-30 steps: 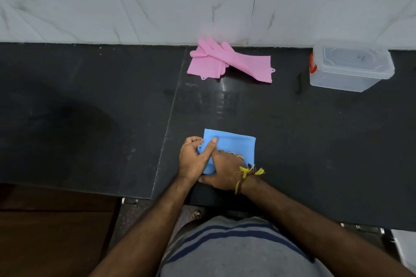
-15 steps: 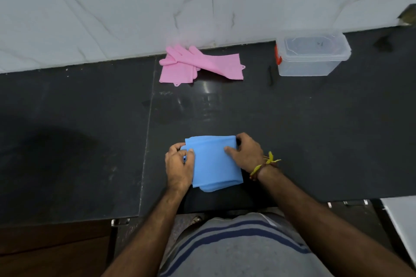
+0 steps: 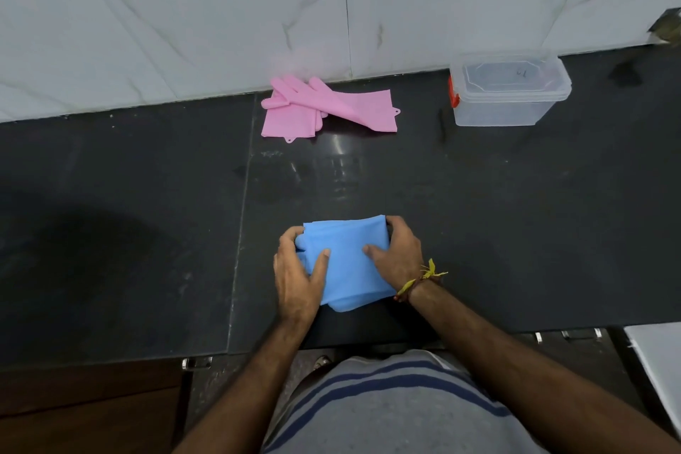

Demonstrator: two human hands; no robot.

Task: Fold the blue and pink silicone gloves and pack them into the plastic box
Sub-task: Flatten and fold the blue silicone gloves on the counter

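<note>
Hands grip the folded blue gloves (image 3: 348,262) from both sides: the left hand (image 3: 298,276) curls round the left edge with its thumb on top, the right hand (image 3: 400,251) clasps the right edge. Well beyond the blue gloves, the pink gloves (image 3: 324,109) lie unfolded by the wall; right of those stands the plastic box (image 3: 508,94), apparently lidded. Blue folding looks done; packing and the pink pair remain.
</note>
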